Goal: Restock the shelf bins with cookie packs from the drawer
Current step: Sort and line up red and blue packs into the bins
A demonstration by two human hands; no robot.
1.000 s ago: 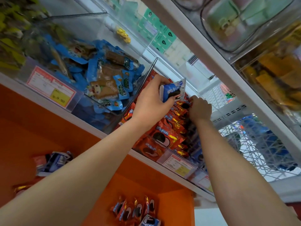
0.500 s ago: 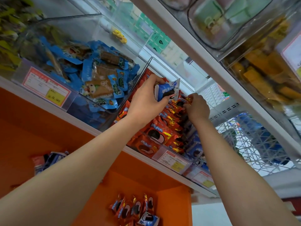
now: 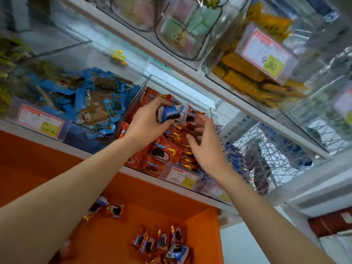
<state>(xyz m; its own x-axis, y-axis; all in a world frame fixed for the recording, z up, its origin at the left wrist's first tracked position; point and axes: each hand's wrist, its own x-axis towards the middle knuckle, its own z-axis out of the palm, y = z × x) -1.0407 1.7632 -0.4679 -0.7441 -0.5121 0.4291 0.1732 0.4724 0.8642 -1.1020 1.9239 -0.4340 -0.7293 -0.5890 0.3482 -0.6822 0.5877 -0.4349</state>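
Two hands are up at the shelf: the left hand point(image 3: 146, 122) and the right hand point(image 3: 207, 149). One blue cookie pack point(image 3: 172, 115), just the one, is pinched in the left.

Price labels next, and that's four: one on the blue-snack bin point(image 3: 41, 121), two along the cookie shelf point(image 3: 182, 176) point(image 3: 219, 191), one up top point(image 3: 264, 54).

Down in the single orange drawer point(image 3: 203, 235), a front cluster of five packs: four orange drawer packs point(image 3: 162, 241) and one blue drawer pack point(image 3: 178, 251). About three more lie further back, blurred.

The orange packs in the bin point(image 3: 163, 151) are too many to count. One yellow clip point(image 3: 119, 57).
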